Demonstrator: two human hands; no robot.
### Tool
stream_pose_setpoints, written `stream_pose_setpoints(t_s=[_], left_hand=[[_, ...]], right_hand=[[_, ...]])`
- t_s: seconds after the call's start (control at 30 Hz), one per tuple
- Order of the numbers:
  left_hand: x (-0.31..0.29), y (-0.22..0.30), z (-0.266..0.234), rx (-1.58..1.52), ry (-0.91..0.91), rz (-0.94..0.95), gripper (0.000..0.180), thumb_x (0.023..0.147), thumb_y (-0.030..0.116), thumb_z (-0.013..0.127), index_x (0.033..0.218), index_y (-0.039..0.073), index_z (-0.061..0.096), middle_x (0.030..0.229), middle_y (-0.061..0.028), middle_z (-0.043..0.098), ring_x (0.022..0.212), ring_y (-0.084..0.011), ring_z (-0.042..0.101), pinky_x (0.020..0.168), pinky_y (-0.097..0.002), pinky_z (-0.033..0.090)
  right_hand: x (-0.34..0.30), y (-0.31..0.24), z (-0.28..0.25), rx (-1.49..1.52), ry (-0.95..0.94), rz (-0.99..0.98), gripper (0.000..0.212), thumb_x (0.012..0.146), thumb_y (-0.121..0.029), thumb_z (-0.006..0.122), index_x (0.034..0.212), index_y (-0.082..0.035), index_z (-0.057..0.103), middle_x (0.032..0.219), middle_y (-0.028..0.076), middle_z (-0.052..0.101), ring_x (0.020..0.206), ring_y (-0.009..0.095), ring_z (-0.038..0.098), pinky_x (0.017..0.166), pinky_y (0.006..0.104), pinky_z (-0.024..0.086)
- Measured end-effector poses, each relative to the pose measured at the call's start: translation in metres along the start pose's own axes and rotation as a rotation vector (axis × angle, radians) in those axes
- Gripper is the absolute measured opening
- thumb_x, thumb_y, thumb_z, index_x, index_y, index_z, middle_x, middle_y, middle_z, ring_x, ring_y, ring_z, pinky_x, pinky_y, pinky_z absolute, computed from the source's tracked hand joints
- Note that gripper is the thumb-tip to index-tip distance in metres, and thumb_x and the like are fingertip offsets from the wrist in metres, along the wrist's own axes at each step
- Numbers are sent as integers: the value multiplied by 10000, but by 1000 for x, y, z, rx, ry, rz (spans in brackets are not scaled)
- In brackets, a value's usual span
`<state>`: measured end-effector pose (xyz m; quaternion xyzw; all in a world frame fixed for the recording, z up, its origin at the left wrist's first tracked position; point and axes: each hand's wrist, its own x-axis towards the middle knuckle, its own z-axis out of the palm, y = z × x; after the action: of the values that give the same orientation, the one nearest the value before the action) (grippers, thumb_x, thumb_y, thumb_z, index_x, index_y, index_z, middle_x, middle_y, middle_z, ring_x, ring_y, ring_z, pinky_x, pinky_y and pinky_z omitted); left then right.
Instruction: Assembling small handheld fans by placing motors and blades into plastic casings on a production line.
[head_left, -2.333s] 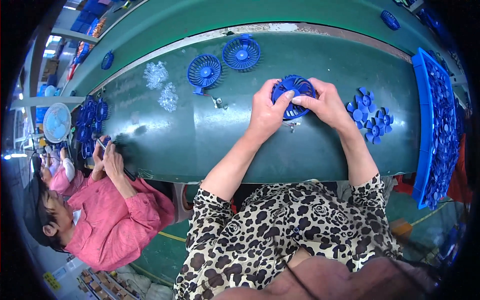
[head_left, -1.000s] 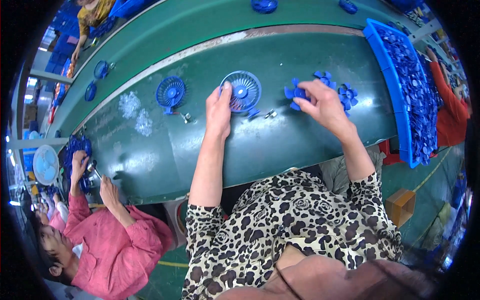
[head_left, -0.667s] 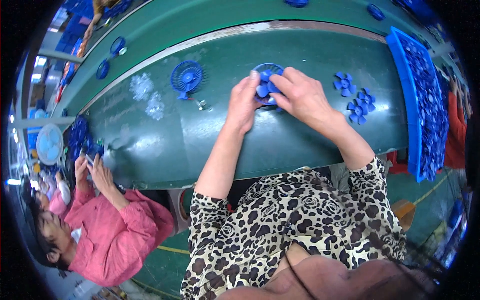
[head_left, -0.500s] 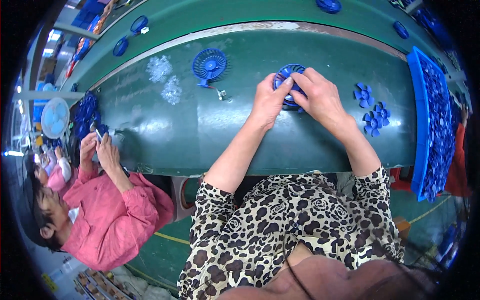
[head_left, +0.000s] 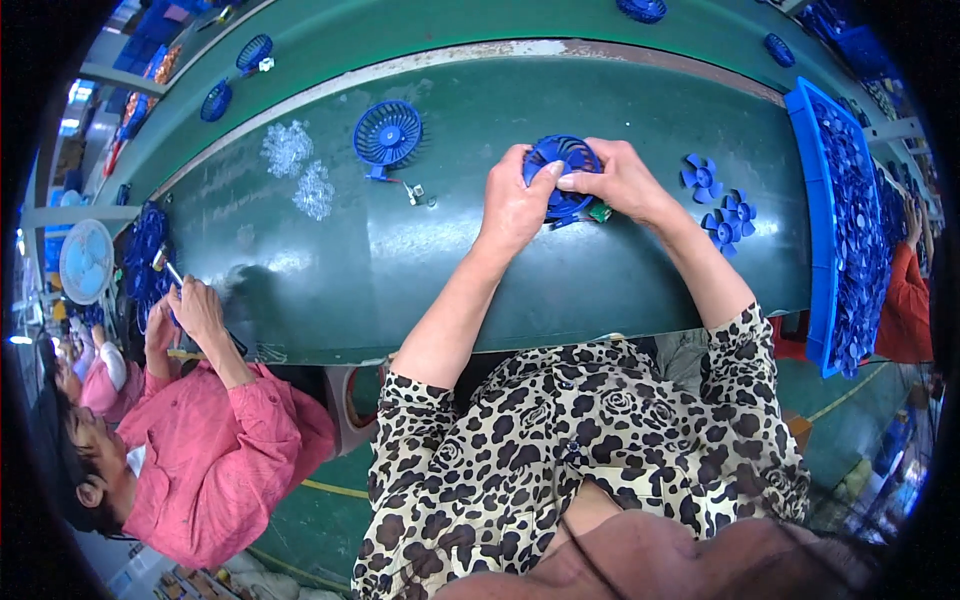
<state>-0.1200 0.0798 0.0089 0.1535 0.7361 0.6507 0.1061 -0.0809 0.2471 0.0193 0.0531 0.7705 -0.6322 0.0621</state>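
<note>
Above the green tabletop, a round blue fan housing [head_left: 566, 205] is held between my two hands, with blue blades [head_left: 566, 152] inside it. My left hand [head_left: 510, 205] is closed round its left side, thumb over the front. From the right, my right hand [head_left: 628, 183] grips it, thumb resting near the middle; its other fingers are partly hidden. A small green part [head_left: 600, 212] shows at the lower right rim of the housing. Loose blue fan blades [head_left: 703, 177] lie to the right of my right hand. Another blue fan housing [head_left: 387, 133] rests to the left, a white connector [head_left: 415, 195] on its wire.
Two piles of small clear parts [head_left: 287, 149] lie at the left. A blue crate [head_left: 818, 230] full of fan blades stands along the right edge. Several blue housings sit on the green strip beyond the ledge. A co-worker in pink [head_left: 215, 450] holds a tool at the left.
The housing has tilted in my hands, and the green part now shows at its rim. My right thumb has come to its front. The whole view has shifted slightly.
</note>
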Motion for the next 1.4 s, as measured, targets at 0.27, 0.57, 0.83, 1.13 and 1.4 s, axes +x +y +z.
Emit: stream_pose_setpoints(t_s=[0.27, 0.57, 0.83, 1.13, 1.4], left_hand=[[23, 2, -44, 799, 597, 522, 361, 806, 120, 637, 1120, -31, 539, 1048, -188, 581, 1008, -359, 522, 892, -435, 405], [2, -1, -43, 980, 232, 328, 338, 817, 150, 638, 1114, 22, 541, 969, -146, 597, 896, -310, 582, 748, -408, 472], [12, 3, -48, 735, 248, 114, 427, 841, 252, 631, 1151, -30, 551, 1047, -170, 609, 1012, -334, 542, 882, -420, 437], [16, 0, -46, 628, 155, -63, 184, 852, 146, 562, 959, 9, 623, 831, -141, 643, 698, -277, 632, 670, -376, 511], [18, 4, -51, -607, -10, -345, 254, 852, 90, 561, 1083, 2, 505, 933, -105, 612, 765, -187, 652, 615, -346, 591]], right_hand=[[47, -27, -57, 181, 302, -58, 317, 824, -228, 700, 1011, 18, 627, 867, 79, 642, 744, 109, 608, 575, 230, 485], [-82, 3, -100, -1153, 356, -11, 474, 719, -147, 684, 1164, -31, 567, 1118, 195, 549, 1084, 350, 497, 907, 441, 436], [-60, 4, -56, -772, 417, -279, 257, 816, -122, 556, 1043, -9, 595, 894, 188, 628, 838, 346, 617, 759, 426, 490], [-60, -7, -39, -842, 388, -254, 261, 793, -92, 612, 1038, -1, 609, 887, 159, 612, 839, 311, 602, 750, 383, 482], [-51, -20, 24, -949, -30, -310, 366, 775, -144, 658, 1127, -79, 582, 950, 113, 568, 928, 297, 561, 747, 407, 479]])
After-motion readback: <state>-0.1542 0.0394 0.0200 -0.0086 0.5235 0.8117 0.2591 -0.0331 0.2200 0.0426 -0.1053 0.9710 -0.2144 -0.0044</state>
